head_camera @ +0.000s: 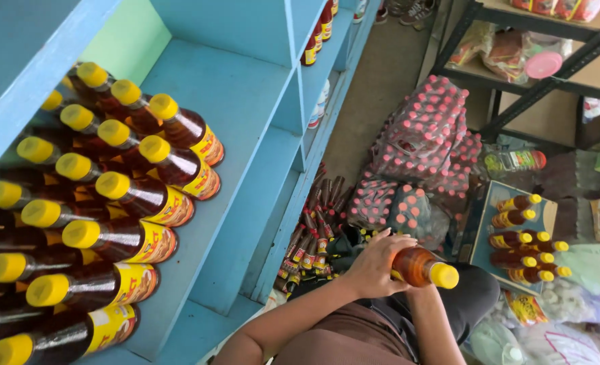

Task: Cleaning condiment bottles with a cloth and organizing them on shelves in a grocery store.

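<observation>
A yellow-capped bottle of amber sauce (pixel 422 266) lies sideways at lap height, the left hand (pixel 374 262) wrapped tight around its body, the right hand hidden beneath it, grip unreadable, beside the blue shelf (pixel 246 155) of matching upright bottles (pixel 110 203).

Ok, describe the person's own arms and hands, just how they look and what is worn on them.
Both forearms are bare, with no sleeves reaching them. The left hand wears no glove, ring, watch or bracelet that shows. The right hand is hidden behind the amber bottle with the yellow cap, so only its forearm shows, and that carries nothing either. Brown cloth lies below the arms; dark grey trousers cover the leg.
</observation>
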